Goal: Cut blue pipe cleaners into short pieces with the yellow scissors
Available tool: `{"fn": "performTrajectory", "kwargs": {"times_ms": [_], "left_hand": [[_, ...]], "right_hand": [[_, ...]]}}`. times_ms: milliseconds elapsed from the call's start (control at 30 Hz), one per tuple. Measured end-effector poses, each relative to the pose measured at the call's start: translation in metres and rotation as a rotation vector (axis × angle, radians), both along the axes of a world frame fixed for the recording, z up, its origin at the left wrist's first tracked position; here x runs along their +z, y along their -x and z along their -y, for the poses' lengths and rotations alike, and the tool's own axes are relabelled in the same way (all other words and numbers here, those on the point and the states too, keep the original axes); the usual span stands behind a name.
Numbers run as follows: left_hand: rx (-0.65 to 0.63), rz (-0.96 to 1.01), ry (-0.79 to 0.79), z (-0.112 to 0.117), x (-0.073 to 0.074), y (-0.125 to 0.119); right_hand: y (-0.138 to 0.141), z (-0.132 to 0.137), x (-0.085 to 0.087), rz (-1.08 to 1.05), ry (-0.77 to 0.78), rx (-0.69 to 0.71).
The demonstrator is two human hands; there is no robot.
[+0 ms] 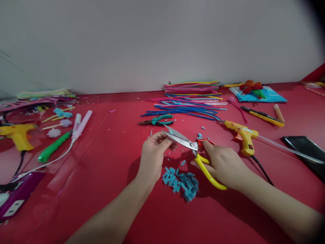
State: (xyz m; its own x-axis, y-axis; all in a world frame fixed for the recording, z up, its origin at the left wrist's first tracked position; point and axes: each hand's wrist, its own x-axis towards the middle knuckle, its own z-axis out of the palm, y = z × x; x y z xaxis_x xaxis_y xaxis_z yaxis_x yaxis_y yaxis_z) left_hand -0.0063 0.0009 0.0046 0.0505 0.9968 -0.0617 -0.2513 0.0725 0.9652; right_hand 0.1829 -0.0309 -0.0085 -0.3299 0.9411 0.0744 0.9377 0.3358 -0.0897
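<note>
My right hand (225, 166) grips scissors (180, 139) with one yellow and one red handle, their blades parted and pointing left. The blade tips reach the fingers of my left hand (153, 154), which are pinched together. A small light-blue piece (171, 132) shows between the blades at those fingertips; most of what the fingers hold is hidden. Below the scissors, on the red table, lies a pile of short cut light-blue pieces (188, 184). A few more loose blue bits (199, 136) lie beside the red handle.
Teal-handled pliers (158, 120) lie behind my hands, before bundles of coloured stems (188, 106). At right are a yellow glue gun (242, 134), a cutter knife (262, 116) and a black phone (304, 149). Another glue gun (19, 135), a green-handled tool (54, 147) and a purple power strip (22, 193) are at left.
</note>
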Motion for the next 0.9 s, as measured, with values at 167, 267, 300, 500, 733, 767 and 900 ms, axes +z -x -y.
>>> {"fn": "performTrajectory", "kwargs": {"times_ms": [167,267,300,500,733,767,900], "left_hand": [[0.009,0.000,0.019,0.0001,0.0007,0.0005],[0.012,0.012,0.036,0.0003,0.0020,-0.0001],[0.012,0.013,0.037,0.0003,0.0023,-0.0002],[0.003,0.027,0.032,-0.0003,0.0025,-0.0004],[-0.022,0.026,0.006,-0.0006,0.0019,0.0004],[-0.023,0.027,0.004,-0.0005,0.0018,0.0004],[-0.017,0.031,0.006,-0.0005,0.0024,-0.0001]], "right_hand": [[0.0002,-0.0005,-0.0009,0.011,-0.017,0.005],[-0.0004,-0.0006,-0.0020,0.019,-0.021,0.014],[-0.0009,-0.0005,-0.0025,0.022,-0.023,0.016],[-0.0029,-0.0007,-0.0042,0.033,-0.020,0.023],[-0.0022,-0.0013,-0.0031,0.035,-0.003,0.023],[-0.0024,-0.0014,-0.0031,0.033,-0.003,0.024],[-0.0036,-0.0015,-0.0036,0.037,-0.003,0.028]]}}
